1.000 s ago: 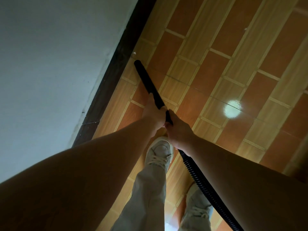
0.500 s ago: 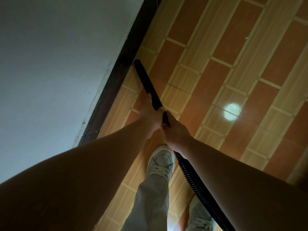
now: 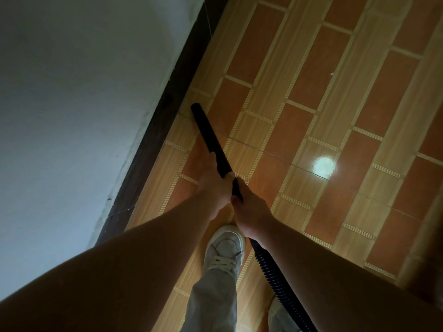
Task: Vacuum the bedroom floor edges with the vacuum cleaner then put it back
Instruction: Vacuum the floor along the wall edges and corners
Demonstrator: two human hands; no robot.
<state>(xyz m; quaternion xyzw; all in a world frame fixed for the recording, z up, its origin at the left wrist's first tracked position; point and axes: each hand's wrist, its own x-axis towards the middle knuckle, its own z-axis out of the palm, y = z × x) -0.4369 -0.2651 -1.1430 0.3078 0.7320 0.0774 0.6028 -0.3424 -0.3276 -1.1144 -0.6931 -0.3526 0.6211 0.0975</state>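
Trouble is likeliest from the hose [image 3: 275, 281]: it trails from your right hand [image 3: 251, 212] toward 5 o'clock, passing between your shoes [image 3: 225, 250], so a step could snag it and jerk the wand [image 3: 208, 137] off line. The wand's tip rests low at 11 o'clock from your hands, just beside the dark skirting [image 3: 148, 149]; whether it touches, you cannot tell from here. Let it drift toward 3 o'clock and a strip of floor [image 3: 335, 104] along the edge goes uncleaned. Shove it toward 9 o'clock and the hard tip may scuff the skirting or the wall [image 3: 72, 116] above. Your left hand [image 3: 215, 188] has its grip wrapped round the wand, and your right hand's grip is closed round the wand's rear end directly behind, the two hands touching. Set that close together they probably give little leverage, so the tip may wander. The light is dim, so dust at the edge is easy to miss. Counted: one wand, one hose, two hands, two shoes, one skirting, one bright reflection [image 3: 324, 165] at 3 o'clock. The cleaner's body is out of view.
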